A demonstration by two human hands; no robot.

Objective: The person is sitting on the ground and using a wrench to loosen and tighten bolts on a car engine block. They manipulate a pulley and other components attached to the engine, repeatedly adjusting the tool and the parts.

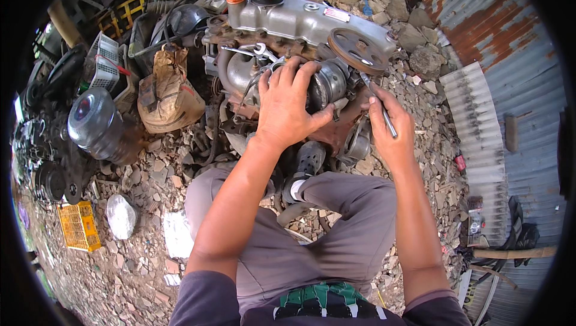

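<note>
Shirt [327,302] nearest, we've got left hand [289,101] splayed on an engine part [329,84], right hand [394,119] curled round a steel tool [390,126].

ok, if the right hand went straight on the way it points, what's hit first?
Likely the large pulley, via the metal tool in the right hand: its upper end shows at the pulley's lower rim, though depth there is unclear.
</note>
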